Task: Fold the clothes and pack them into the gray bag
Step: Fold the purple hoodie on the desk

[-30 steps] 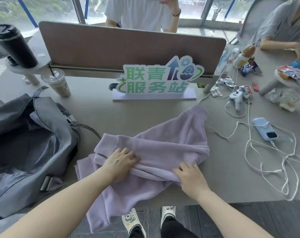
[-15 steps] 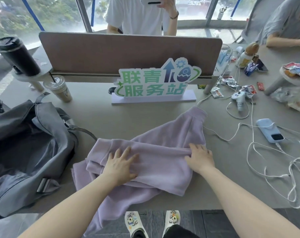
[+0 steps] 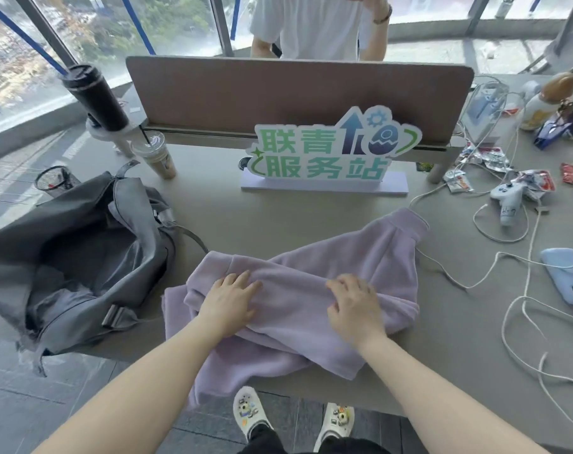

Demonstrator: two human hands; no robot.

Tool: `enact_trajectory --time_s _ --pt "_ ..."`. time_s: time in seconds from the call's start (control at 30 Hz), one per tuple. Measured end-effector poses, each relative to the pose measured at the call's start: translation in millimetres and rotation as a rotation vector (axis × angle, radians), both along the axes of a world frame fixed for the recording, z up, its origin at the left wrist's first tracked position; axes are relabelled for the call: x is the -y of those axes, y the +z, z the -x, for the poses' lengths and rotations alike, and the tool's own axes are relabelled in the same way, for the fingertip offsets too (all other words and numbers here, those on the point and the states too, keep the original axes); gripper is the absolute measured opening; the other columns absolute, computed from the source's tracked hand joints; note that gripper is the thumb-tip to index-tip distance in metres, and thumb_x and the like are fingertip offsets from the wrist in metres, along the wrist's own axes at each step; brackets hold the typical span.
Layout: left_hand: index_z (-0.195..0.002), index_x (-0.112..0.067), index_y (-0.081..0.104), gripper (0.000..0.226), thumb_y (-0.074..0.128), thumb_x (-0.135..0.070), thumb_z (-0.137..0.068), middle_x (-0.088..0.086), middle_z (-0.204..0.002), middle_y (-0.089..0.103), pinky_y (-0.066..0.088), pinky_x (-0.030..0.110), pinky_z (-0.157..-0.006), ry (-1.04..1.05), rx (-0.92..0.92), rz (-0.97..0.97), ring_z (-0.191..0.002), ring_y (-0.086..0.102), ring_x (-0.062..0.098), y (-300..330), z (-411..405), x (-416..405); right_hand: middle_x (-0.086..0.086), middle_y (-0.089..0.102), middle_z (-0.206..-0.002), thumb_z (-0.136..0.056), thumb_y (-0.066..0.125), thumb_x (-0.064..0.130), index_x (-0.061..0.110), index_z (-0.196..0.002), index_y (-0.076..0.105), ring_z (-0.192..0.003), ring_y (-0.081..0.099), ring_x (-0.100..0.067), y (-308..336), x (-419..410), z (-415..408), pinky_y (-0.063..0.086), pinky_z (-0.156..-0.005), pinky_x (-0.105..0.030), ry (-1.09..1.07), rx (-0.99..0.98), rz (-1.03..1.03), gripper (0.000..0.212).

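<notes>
Gray bag (image 3: pixel 82 257): lies slumped on the left end of the bench (image 3: pixel 278 217), mouth gaping toward the camera, its long axis running from near left to far right; its near corner hangs off the bench edge, and what is inside cannot be made out.
Lilac garment (image 3: pixel 344 263): lies partly folded just right of the bag, near the front edge of the bench; its long axis runs from near left up to far right, the ribbed hem end pointing toward the sign (image 3: pixel 327 152). Its lowest layer droops over the bench edge, and the folds hide what kind of garment it is.
Left hand (image 3: pixel 229 299): palm down, fingers straight and spread, pressing flat on the left part of the top fold, forearm reaching in from lower left.
Right hand (image 3: pixel 355 306): on the right part of the fold, knuckles raised, fingers curled and bunching the cloth; fingertips hidden in the fabric.
Hands: well apart on the garment.
White cables (image 3: pixel 524 306): sprawl at far right, cut off by the frame.
</notes>
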State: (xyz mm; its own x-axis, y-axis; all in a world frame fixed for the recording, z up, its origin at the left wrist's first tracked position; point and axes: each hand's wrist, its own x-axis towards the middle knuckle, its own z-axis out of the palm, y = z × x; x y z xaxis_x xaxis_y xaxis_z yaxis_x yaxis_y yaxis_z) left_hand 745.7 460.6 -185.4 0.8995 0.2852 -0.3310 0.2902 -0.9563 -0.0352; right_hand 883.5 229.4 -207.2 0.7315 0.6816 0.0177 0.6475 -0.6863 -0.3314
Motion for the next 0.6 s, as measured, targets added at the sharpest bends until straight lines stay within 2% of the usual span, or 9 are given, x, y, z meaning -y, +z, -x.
enact_trajectory --time_s 0.1,0.17,0.23,0.27,0.37,0.4,0.5,0.53,0.6 --pt "-0.141 -0.030 0.046 0.057 0.059 -0.036 -0.086 0.010 -0.155 0.032 0.038 0.043 -0.103 -0.038 0.021 -0.019 -0.133 0.039 0.034 2.6 -4.3 -10.6 -0.011 0.056 -0.133 -0.079 0.053 0.028 0.023 -0.123 0.062 -0.112 0.057 -0.036 1.5 -35.2 48.5 0.047 -0.088 -0.047 0.170 -0.137 0.034 0.045" --pt "-0.147 -0.035 0.033 0.062 0.051 -0.046 -0.088 0.006 -0.159 0.021 0.029 0.043 -0.109 -0.050 -0.074 -0.009 -0.139 0.028 0.033 -0.3 -4.8 -23.5 -0.010 0.028 -0.158 -0.093 0.043 0.041 0.034 -0.144 0.041 -0.139 0.033 -0.035 -3.8 -44.3 67.9 0.031 -0.108 -0.050 0.179 -0.261 0.192 0.051" --pt "-0.150 -0.041 0.020 0.072 0.046 -0.060 -0.086 0.003 -0.160 0.016 0.025 0.043 -0.111 -0.069 -0.267 -0.010 -0.142 0.022 0.030 -3.0 -2.6 -38.5 0.001 0.002 -0.164 -0.100 0.030 0.046 0.042 -0.151 0.018 -0.150 0.009 -0.025 -26.2 -35.1 75.0 0.012 -0.118 -0.046 0.200 -0.247 0.337 0.052" --pt "-0.150 -0.042 0.018 0.076 0.045 -0.065 -0.084 0.002 -0.160 0.018 0.026 0.043 -0.112 -0.092 -0.330 0.005 -0.141 0.023 0.029 -4.2 -2.2 -46.2 0.005 0.001 -0.164 -0.100 0.028 0.046 0.045 -0.151 0.017 -0.150 0.010 -0.022 -34.2 -29.1 77.2 0.012 -0.118 -0.045 0.208 -0.211 0.354 0.051" --pt "-0.147 -0.043 0.028 0.066 0.042 -0.064 -0.086 -0.003 -0.152 0.032 0.030 0.042 -0.110 -0.237 -0.320 0.071 -0.134 0.032 0.028 -1.4 -7.8 -68.5 0.007 0.043 -0.150 -0.089 0.038 0.047 0.046 -0.134 0.050 -0.130 0.052 -0.018 -38.8 -24.2 81.4 0.029 -0.107 -0.037 0.120 -0.120 0.386 0.046" --pt "-0.145 -0.042 0.034 0.059 0.041 -0.059 -0.089 -0.006 -0.150 0.036 0.032 0.040 -0.108 -0.313 -0.277 0.082 -0.132 0.035 0.028 0.3 -8.5 -77.6 0.006 0.054 -0.142 -0.086 0.040 0.044 0.043 -0.127 0.059 -0.123 0.058 -0.018 -35.8 -27.0 86.0 0.030 -0.103 -0.037 0.062 -0.113 0.386 0.045" --pt "-0.134 -0.040 0.049 0.040 0.036 -0.049 -0.096 -0.016 -0.137 0.047 0.038 0.037 -0.102 -0.564 -0.103 0.134 -0.126 0.041 0.024 -1.7 -1.3 -110.9 -0.001 0.061 -0.133 -0.080 0.041 0.029 0.027 -0.114 0.069 -0.116 0.061 -0.027 -25.6 -52.1 118.6 0.042 -0.100 -0.042 -0.103 -0.197 0.237 0.043" --pt "-0.132 -0.040 0.050 0.040 0.034 -0.048 -0.097 -0.017 -0.134 0.050 0.039 0.038 -0.101 -0.623 -0.057 0.175 -0.124 0.043 0.022 -3.3 3.5 -119.9 -0.001 0.060 -0.134 -0.079 0.043 0.025 0.023 -0.114 0.068 -0.118 0.059 -0.027 -25.3 -63.0 133.9 0.046 -0.099 -0.042 -0.118 -0.148 0.152 0.044" --pt "-0.133 -0.039 0.048 0.042 0.035 -0.047 -0.094 -0.013 -0.137 0.052 0.043 0.040 -0.100 -0.743 0.017 0.254 -0.123 0.048 0.023 -6.6 12.4 -131.8 0.000 0.056 -0.138 -0.076 0.049 0.021 0.023 -0.124 0.063 -0.123 0.055 -0.025 -22.4 -85.0 165.2 0.044 -0.101 -0.041 -0.081 -0.147 0.081 0.049"
